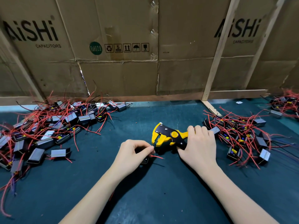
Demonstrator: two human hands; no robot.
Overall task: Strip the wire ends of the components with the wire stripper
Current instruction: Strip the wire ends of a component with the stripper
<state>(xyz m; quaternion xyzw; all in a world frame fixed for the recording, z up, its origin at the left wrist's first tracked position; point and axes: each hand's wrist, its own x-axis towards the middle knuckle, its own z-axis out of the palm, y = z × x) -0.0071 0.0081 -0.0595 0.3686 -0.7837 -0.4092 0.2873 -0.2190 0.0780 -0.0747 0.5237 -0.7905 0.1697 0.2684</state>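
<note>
While the right hand grips the yellow-black wire stripper, the left hand pinches a small boxy component — thin red wire trailing.

Component heaps left and right on mat; wire stripper between; cardboard wall behind.

Glossy yellow plastic and matt black metal are making up the wire stripper; creased brown cardboard is backing the matt dark-green counter.

Even overhead light, soft shadows — wide-angle bend at edges, slight blur.
</note>
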